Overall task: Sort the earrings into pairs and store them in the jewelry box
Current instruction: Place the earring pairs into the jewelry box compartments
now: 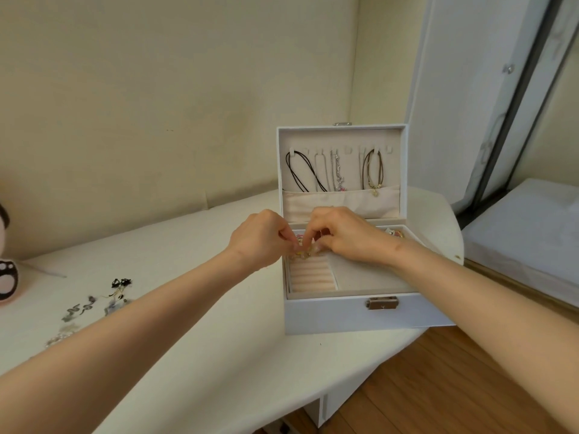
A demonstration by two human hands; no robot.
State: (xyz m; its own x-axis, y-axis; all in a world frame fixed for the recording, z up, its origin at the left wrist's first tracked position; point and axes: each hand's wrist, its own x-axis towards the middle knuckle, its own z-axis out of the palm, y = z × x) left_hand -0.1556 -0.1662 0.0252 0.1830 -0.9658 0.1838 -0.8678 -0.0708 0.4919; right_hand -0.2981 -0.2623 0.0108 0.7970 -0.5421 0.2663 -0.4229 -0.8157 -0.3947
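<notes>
Mid-frame over the jewelry box [344,317], left hand [260,239] and right hand [344,236] pinch a yellowish earring [302,252]: likely light, fragile, best held by its hook

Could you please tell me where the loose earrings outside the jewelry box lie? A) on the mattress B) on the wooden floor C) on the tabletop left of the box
C: the loose earrings lie on the white table, left of the open jewelry box.
</notes>
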